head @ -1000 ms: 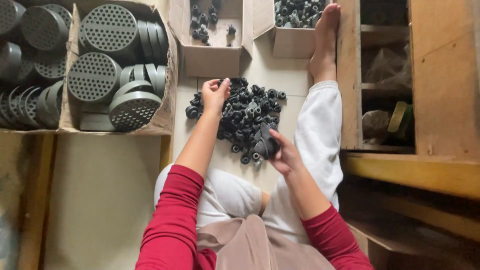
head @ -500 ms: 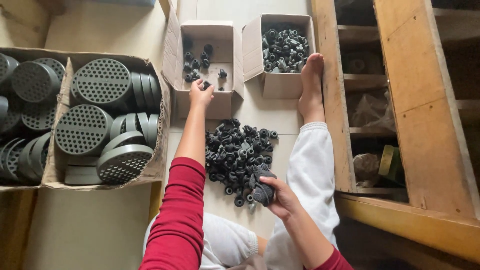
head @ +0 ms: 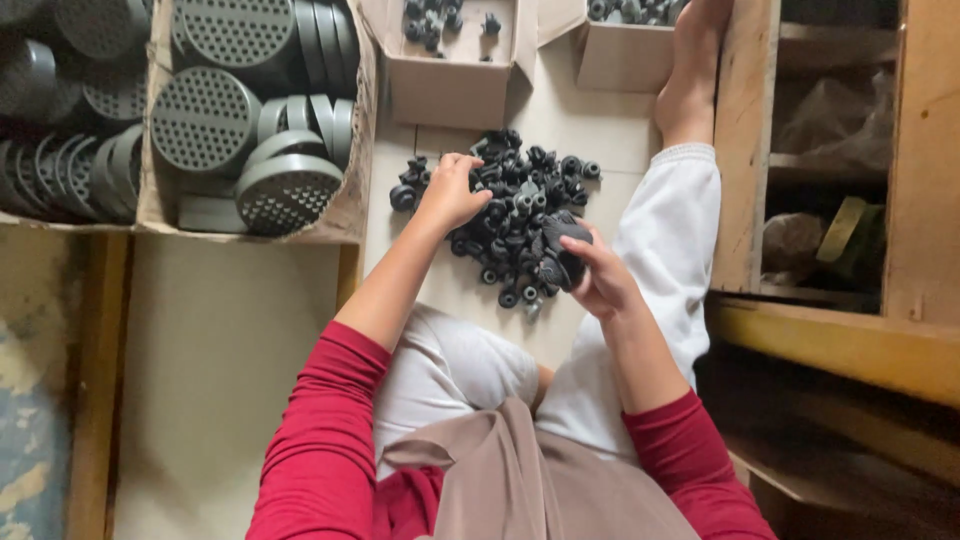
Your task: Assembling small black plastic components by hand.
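She sits on the floor (head: 560,110), a pile of small black parts (head: 520,215) between her legs. Her left hand (head: 452,192) rests curled on the pile's near edge; her right hand (head: 598,278) grips several black pieces (head: 562,250) beside it.

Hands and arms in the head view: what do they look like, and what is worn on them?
Both the left hand and right hand are bare: no gloves, rings or watch visible. Both arms wear red sleeves pushed up near the elbows, leaving the forearms uncovered. No markings show on the sleeves.
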